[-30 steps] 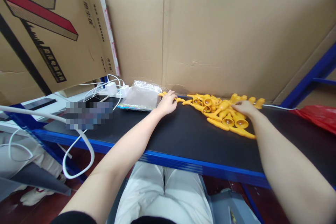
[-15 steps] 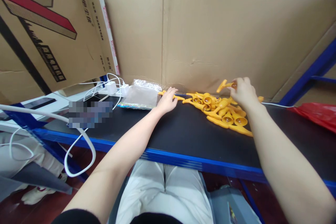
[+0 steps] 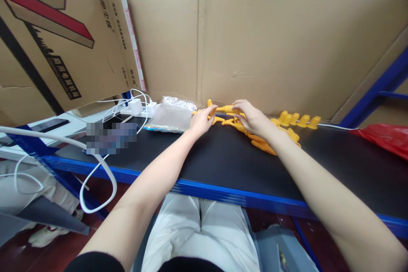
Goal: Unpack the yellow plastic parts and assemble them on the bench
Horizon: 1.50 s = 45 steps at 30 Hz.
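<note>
A pile of yellow plastic toy parts (image 3: 288,134) lies on the black table top (image 3: 219,165) near the cardboard wall. My right hand (image 3: 251,117) holds one yellow part (image 3: 225,109) level, just above the pile's left end. My left hand (image 3: 200,121) meets it from the left, its fingers pinching a small yellow piece (image 3: 210,104) at the end of that part. A row of upright yellow caps (image 3: 299,119) stands at the back right of the pile.
A clear plastic bag (image 3: 172,114) lies left of my hands. White chargers and cables (image 3: 137,106) sit by it, and a white cable (image 3: 95,178) loops off the table's blue edge. Cardboard sheets (image 3: 270,42) wall the back. A red bag (image 3: 385,140) lies far right.
My right hand lifted a yellow part from the pile and carried it left to my left hand. My left hand rose slightly from the table and closed on a small yellow piece.
</note>
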Each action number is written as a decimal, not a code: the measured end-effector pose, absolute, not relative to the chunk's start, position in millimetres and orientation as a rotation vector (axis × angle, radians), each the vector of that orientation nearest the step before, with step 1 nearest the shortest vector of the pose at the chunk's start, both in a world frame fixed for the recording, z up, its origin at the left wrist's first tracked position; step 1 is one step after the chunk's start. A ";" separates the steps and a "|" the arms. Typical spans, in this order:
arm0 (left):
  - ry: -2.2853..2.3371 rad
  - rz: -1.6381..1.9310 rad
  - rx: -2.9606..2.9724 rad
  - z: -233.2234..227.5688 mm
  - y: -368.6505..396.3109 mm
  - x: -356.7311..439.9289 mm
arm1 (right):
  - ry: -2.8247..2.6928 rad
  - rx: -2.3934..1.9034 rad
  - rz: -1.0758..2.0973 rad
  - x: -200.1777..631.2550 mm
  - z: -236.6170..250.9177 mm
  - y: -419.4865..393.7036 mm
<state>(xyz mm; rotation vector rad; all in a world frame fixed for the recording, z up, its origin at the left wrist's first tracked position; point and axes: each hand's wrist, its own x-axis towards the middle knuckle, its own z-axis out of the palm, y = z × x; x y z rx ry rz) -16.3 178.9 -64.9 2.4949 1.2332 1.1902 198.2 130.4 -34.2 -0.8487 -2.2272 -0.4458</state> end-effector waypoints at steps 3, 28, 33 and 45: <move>1.316 1.156 2.509 -63.7 178.8 -16.2 | -2.229 -0.852 -0.452 199.3 -36.4 131.8; 1.224 1.104 2.641 -63.5 168.1 -6.9 | -2.329 -1.437 -0.464 191.3 -41.8 127.8; 1.294 1.070 2.618 -62.2 167.1 -6.1 | -2.323 -1.463 -0.498 189.4 -41.9 126.0; 1.322 1.023 2.668 -64.2 165.8 -6.2 | -2.406 -1.540 -0.487 190.2 -41.7 127.4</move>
